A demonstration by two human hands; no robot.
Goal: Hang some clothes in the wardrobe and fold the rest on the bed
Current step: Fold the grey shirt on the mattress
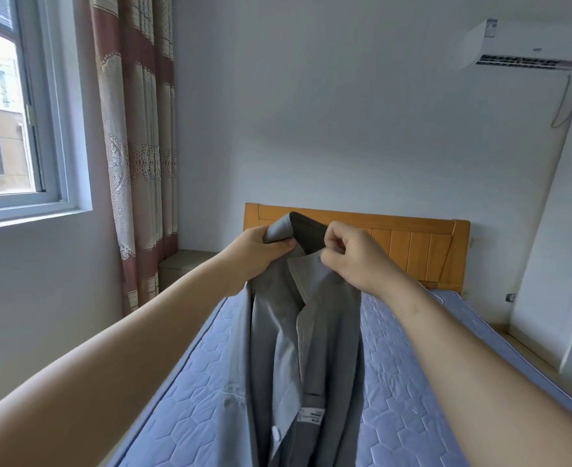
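Logged window (4, 112) at far left, pale building seen through the glass. Noted patterned brown-and-beige curtain (139, 146) just right of it, near the wall corner. Spotted low grey-beige nightstand (186, 264) between curtain and orange wooden headboard (419, 244), partly hidden behind left forearm.

Found left hand (257, 254) raised in front of headboard's left end, gripping grey jacket (328, 332) at its collar: fingers (284, 245) curled round the fabric edge and pressed together.

Found grey jacket held up in the air between both hands, hanging straight down over the blue quilted mattress of the bed (412, 382). Lost its lower part past bottom edge of view; could not tell whether hem touched the mattress. Noted dark underside of collar turned up between the hands, lapel folded open, white label on inner lining, white button low on the front.

Found right hand (355, 261) just right of the collar, pinching its edge between thumb and curled fingers (336, 235), remaining fingers tucked toward palm.

Noted headboard standing behind both hands, against white wall. Recorded white air conditioner (520, 45) high on wall at upper right, thin cable running down from it. Recorded tall white cabinet (561, 247) at far right edge, beside the bed; could not tell whether its doors stood open or closed.
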